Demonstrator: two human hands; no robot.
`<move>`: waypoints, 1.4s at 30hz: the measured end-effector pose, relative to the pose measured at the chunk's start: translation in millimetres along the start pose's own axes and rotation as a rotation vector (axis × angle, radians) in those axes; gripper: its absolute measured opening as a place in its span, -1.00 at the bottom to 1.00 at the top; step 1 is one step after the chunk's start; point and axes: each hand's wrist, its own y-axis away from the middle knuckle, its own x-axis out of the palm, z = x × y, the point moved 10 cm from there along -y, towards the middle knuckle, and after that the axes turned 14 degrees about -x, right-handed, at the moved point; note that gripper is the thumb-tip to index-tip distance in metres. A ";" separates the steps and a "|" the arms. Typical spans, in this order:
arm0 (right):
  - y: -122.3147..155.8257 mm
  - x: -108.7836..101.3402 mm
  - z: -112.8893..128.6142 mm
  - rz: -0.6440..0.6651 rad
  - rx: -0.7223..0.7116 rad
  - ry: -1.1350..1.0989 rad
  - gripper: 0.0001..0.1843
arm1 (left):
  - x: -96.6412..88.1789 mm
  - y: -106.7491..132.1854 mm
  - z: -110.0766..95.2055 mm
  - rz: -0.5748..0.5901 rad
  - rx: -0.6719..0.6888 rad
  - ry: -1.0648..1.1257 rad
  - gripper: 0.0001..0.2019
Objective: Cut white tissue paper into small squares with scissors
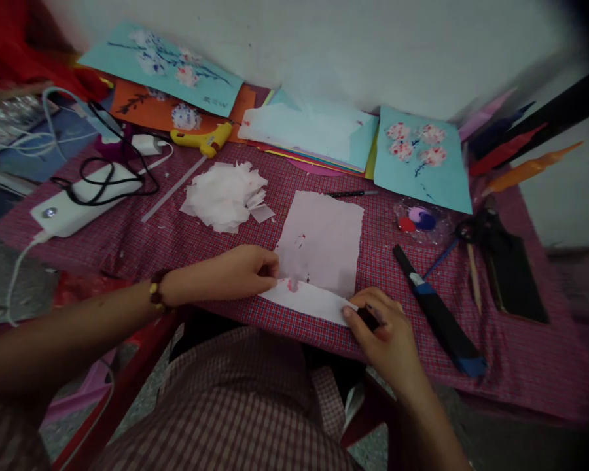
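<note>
A thin sheet of white paper (328, 226) with small red and dark specks lies at the table's front edge. Its near side is turned up into a long flap (315, 302). My left hand (238, 271) has its fingers closed on the flap's left end. At the right end, my right hand (385, 327) pinches the corner between thumb and fingers. A pile of small white tissue pieces (226, 196) sits beyond my left hand. Right of my right hand lies a black and blue long-handled tool (444, 320), whose exact kind I cannot make out.
A yellow glue gun (203, 139), a glue stick (174, 190) and a white power strip (86, 199) with tangled cables occupy the left. Flower pictures on blue paper (422, 176) lean along the wall. Scissors (471, 232), a paint palette (422, 221) and a pen (351, 193) lie rightward.
</note>
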 end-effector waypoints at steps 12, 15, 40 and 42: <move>-1.3 -0.9 4.0 0.027 0.007 -0.080 -0.79 | 8.8 2.3 17.4 0.035 -0.058 0.189 -0.78; -2.1 -0.3 5.0 0.041 0.009 -0.055 -0.78 | 6.7 5.5 17.9 -0.016 -0.040 0.143 -0.77; 1.9 0.9 14.4 0.028 0.047 0.059 -0.77 | 13.0 15.5 23.8 -0.090 -0.014 0.064 -0.78; 1.3 0.6 15.4 0.019 0.041 0.083 -0.77 | 14.1 15.1 23.3 -0.091 0.001 0.045 -0.78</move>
